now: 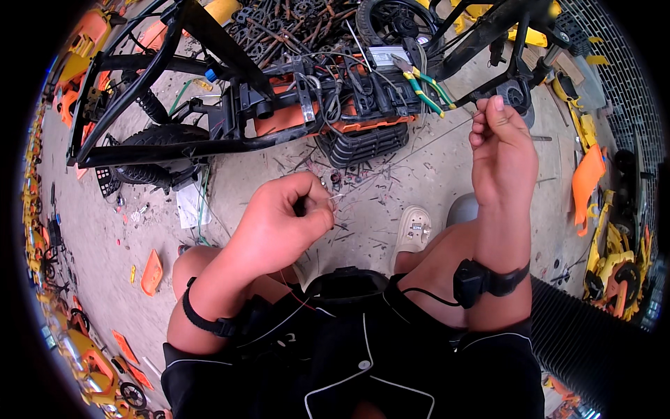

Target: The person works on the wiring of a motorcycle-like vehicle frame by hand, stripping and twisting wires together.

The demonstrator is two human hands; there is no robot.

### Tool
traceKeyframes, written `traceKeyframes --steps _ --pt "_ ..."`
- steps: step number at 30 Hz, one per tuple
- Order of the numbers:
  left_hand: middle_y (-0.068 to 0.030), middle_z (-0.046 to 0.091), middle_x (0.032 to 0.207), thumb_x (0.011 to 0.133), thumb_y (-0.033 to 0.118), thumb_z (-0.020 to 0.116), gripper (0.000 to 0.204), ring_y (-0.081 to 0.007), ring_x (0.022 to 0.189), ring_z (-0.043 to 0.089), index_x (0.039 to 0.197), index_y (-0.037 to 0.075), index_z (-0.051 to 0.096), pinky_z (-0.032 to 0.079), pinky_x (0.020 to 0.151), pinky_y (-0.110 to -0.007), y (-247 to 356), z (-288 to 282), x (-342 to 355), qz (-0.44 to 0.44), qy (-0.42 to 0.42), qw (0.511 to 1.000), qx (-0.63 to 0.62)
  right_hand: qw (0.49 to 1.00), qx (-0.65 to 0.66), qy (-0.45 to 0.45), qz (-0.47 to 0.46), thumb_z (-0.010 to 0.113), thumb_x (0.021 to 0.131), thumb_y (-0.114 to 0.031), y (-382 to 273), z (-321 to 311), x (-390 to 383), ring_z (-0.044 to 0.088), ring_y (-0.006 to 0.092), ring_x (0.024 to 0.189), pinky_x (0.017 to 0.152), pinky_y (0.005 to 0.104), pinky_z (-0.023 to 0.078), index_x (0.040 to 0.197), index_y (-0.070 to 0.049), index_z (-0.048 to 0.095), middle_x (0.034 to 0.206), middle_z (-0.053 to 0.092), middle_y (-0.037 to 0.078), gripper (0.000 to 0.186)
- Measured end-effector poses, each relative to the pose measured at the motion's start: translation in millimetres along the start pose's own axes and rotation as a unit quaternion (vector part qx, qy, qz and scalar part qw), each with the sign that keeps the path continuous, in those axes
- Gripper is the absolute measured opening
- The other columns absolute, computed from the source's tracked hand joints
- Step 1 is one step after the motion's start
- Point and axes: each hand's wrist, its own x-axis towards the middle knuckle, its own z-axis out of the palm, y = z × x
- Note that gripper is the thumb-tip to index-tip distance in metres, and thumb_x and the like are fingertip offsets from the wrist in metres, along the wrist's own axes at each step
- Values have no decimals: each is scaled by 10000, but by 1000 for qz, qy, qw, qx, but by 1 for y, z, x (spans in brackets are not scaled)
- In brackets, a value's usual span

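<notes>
My left hand (pixel 283 223) is pinched closed on a thin wire (pixel 405 157), its pale tip showing by my fingertips above my lap. My right hand (pixel 499 150) is raised higher at the right, thumb and fingers closed on what looks like the same wire, which runs diagonally between my hands. Beyond them lies a black bike frame (pixel 183 149) with an orange-trimmed battery housing (pixel 286 115) and bundled cables (pixel 331 98). Green-and-yellow handled pliers (pixel 427 92) rest on the frame's upper part, just left of my right hand.
Metal parts (pixel 279 28) are heaped behind the frame, near wheels (pixel 164 140). Yellow and orange panels (pixel 588 181) line both sides. An orange piece (pixel 152 272), paper (pixel 192 206) and scraps lie on the concrete floor. A black ribbed object (pixel 572 328) is beside my right leg.
</notes>
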Motion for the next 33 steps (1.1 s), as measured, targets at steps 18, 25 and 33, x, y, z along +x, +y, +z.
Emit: traceKeyframes --steps 18,25,33 --pt "-18 636 817 960 132 648 145 -80 741 565 972 -12 657 462 683 -230 -3 8 8 -4 3 984 -179 947 -128 -242 166 550 1018 -344 31 53 -62 613 154 963 790 283 473 1166 4 636 1076 665 93 388" --pt "-8 637 833 962 127 641 138 -66 763 562 989 -8 653 461 691 -226 -5 10 5 -4 -54 987 -154 951 -107 -213 197 587 999 -239 34 51 -56 608 140 940 781 276 469 1258 6 560 1053 666 82 358" --pt "-8 632 831 962 107 628 125 -66 768 561 995 -12 648 463 698 -230 -5 9 5 -12 -65 985 -157 968 -75 -178 158 608 975 -147 33 53 -55 622 147 907 736 260 475 1329 1 459 1089 678 117 412"
